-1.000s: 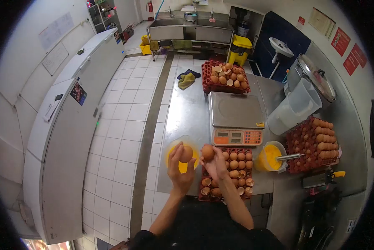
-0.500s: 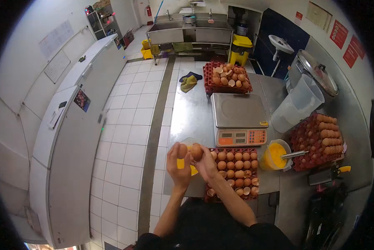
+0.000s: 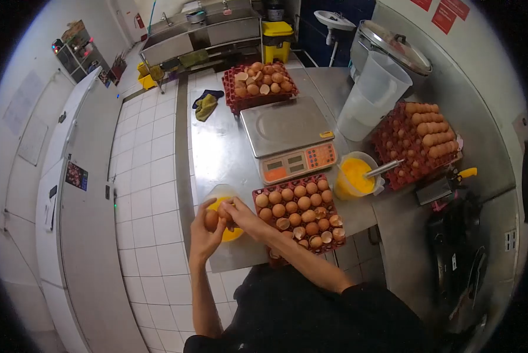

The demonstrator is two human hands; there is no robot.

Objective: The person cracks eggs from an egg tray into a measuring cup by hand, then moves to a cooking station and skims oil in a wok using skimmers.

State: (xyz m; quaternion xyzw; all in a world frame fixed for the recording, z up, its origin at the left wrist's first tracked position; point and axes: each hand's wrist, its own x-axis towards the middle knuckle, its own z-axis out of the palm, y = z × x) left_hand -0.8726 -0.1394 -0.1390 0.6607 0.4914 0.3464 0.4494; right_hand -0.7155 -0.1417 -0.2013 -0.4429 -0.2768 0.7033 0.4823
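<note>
My left hand (image 3: 203, 240) is closed around a brown egg (image 3: 211, 220), above a clear container (image 3: 222, 189) of yellow beaten or raw egg. Close against it, my right hand (image 3: 243, 216) is closed too, its fingertips around a second brown rounded egg or shell piece that they mostly cover. Beside the container, a red egg tray (image 3: 256, 206) holds rows of whole brown eggs, with cracked, empty shells in the rows nearest me.
Behind the tray stands an orange digital scale (image 3: 287, 126). A jug of yellow egg (image 3: 356, 176) holds a metal-handled tool (image 3: 384, 169). More egg trays (image 3: 393, 147), a shell-piled tray (image 3: 258, 103), a tall plastic jug (image 3: 372, 97) and cloths (image 3: 206, 107) share the steel table.
My view has turned, so the table appears further left and higher. The two hands have come closer together, and my right fingers now cover more of what they hold.
</note>
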